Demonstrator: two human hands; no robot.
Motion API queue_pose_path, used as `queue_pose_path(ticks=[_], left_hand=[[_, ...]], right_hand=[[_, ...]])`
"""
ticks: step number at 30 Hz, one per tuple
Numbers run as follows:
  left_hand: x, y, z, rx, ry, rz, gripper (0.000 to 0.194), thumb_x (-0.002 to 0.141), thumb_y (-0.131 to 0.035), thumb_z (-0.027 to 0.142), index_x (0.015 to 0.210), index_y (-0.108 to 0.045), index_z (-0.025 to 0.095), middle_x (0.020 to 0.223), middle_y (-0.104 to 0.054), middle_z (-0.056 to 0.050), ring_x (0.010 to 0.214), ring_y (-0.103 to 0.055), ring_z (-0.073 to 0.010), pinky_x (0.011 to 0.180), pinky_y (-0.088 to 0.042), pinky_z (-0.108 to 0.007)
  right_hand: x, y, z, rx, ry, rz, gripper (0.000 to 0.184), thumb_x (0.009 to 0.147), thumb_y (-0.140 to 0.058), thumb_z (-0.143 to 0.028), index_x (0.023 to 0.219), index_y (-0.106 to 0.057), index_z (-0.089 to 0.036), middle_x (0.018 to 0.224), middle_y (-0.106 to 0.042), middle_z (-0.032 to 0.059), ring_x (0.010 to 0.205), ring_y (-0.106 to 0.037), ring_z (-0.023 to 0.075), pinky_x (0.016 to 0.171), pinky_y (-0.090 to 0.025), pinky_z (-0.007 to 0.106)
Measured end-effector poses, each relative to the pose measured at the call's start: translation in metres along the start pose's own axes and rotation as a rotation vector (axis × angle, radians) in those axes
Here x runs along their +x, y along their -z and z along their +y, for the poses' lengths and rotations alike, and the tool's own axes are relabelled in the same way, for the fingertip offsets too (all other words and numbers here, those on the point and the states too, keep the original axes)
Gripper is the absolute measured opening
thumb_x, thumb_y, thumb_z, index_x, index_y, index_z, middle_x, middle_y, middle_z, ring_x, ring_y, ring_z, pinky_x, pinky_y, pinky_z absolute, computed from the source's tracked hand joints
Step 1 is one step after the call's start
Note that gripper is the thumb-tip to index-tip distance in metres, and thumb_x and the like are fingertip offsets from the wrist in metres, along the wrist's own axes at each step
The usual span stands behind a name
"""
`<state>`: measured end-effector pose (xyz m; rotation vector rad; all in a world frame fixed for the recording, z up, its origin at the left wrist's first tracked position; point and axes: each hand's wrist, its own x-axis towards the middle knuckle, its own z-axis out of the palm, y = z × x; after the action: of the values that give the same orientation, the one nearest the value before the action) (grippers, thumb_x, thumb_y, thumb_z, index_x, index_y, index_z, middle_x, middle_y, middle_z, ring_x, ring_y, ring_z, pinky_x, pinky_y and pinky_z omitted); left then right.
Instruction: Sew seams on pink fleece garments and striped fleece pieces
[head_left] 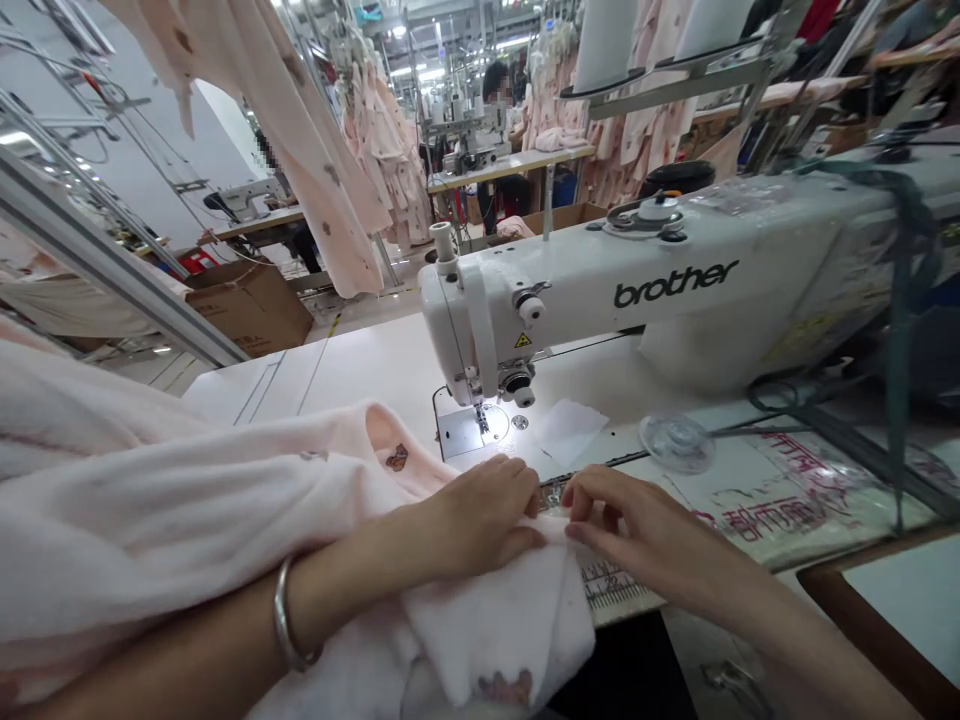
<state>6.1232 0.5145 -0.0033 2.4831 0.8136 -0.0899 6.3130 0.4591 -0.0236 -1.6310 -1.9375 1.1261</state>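
On our left, pale pink fleece (247, 500) spreads across the counter (375, 345) and over its front edge. Our left hand (484, 515) has its grip closed on a fold, short of the presser foot (481, 418), so we judge this section not yet under the needle. Our right hand (630, 515) pinches the fold narrowly. We cannot tell how much stitching is done or left.
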Motion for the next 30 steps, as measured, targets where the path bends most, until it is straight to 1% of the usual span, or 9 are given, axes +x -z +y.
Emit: queue_pose_path(ticks=[2,4,7,10,13,17,24,27,30], left_hand=[[-0.005,0.003,-0.005,-0.139,0.042,-0.007,0.010,0.084,-0.054,0.025,0.090,-0.049,0.019,0.089,-0.058,-0.001,0.082,-0.054,-0.0165,0.071,-0.042,-0.027],[-0.008,0.003,-0.008,-0.217,0.067,0.010,0.012,0.087,-0.051,0.027,0.097,-0.050,0.020,0.094,-0.060,0.000,0.087,-0.056,-0.0161,0.075,-0.042,-0.028],[-0.010,0.000,-0.010,-0.228,0.046,0.031,0.018,0.089,-0.047,0.025,0.106,-0.052,0.020,0.105,-0.058,-0.003,0.097,-0.055,-0.0170,0.085,-0.041,-0.029],[-0.009,0.000,-0.008,-0.217,0.037,0.038,0.018,0.090,-0.047,0.028,0.103,-0.055,0.019,0.101,-0.058,-0.004,0.095,-0.056,-0.0170,0.085,-0.041,-0.030],[-0.009,0.004,-0.006,-0.252,0.028,0.052,0.017,0.089,-0.048,0.030,0.101,-0.056,0.020,0.100,-0.059,-0.003,0.095,-0.055,-0.0165,0.085,-0.041,-0.029],[-0.012,0.009,-0.004,-0.289,0.046,0.067,0.017,0.089,-0.048,0.031,0.099,-0.056,0.020,0.099,-0.061,-0.003,0.091,-0.055,-0.0171,0.081,-0.041,-0.029],[-0.010,0.011,-0.001,-0.355,0.131,0.048,0.022,0.088,-0.049,0.036,0.096,-0.061,0.020,0.090,-0.064,0.000,0.080,-0.055,-0.0147,0.070,-0.040,-0.025],[-0.007,0.011,0.001,-0.421,0.154,0.048,0.020,0.087,-0.050,0.034,0.087,-0.063,0.018,0.081,-0.063,0.001,0.074,-0.054,-0.0130,0.065,-0.038,-0.023],[-0.005,0.008,0.004,-0.474,0.197,0.096,0.017,0.084,-0.051,0.028,0.079,-0.063,0.017,0.075,-0.062,0.002,0.071,-0.052,-0.0124,0.063,-0.037,-0.022]], right_hand=[[0.001,0.007,-0.001,0.077,-0.042,-0.059,0.006,0.083,-0.050,-0.025,0.078,-0.053,-0.021,0.080,-0.055,-0.0019,0.068,-0.051,0.0126,0.056,-0.035,0.025],[0.003,0.009,-0.002,0.092,-0.023,-0.060,0.006,0.081,-0.053,-0.027,0.080,-0.054,-0.022,0.079,-0.055,-0.0022,0.070,-0.050,0.0131,0.057,-0.034,0.025],[0.007,0.006,-0.001,0.099,0.030,-0.024,0.003,0.078,-0.055,-0.024,0.077,-0.054,-0.021,0.075,-0.052,-0.0028,0.071,-0.047,0.0130,0.062,-0.033,0.026],[0.009,0.006,0.001,0.172,0.040,-0.060,0.008,0.081,-0.053,-0.025,0.074,-0.054,-0.020,0.071,-0.053,-0.0030,0.067,-0.047,0.0117,0.059,-0.034,0.025],[0.011,0.009,0.003,0.300,0.021,-0.138,0.012,0.081,-0.054,-0.028,0.074,-0.051,-0.019,0.070,-0.057,-0.0024,0.063,-0.051,0.0112,0.055,-0.037,0.023],[0.015,0.011,0.003,0.500,0.007,-0.233,0.016,0.079,-0.056,-0.030,0.072,-0.047,-0.019,0.067,-0.061,-0.0001,0.063,-0.058,0.0127,0.056,-0.046,0.024],[0.019,0.013,-0.003,0.594,-0.009,-0.171,0.012,0.074,-0.059,-0.022,0.069,-0.048,-0.018,0.063,-0.061,0.0000,0.061,-0.059,0.0131,0.056,-0.049,0.025],[0.019,0.011,-0.003,0.587,-0.008,-0.140,0.012,0.074,-0.058,-0.020,0.068,-0.048,-0.018,0.062,-0.060,-0.0004,0.059,-0.059,0.0130,0.054,-0.049,0.025],[0.017,0.010,-0.001,0.593,0.001,-0.141,0.013,0.075,-0.057,-0.020,0.068,-0.046,-0.018,0.062,-0.060,-0.0006,0.059,-0.058,0.0127,0.052,-0.048,0.024]])
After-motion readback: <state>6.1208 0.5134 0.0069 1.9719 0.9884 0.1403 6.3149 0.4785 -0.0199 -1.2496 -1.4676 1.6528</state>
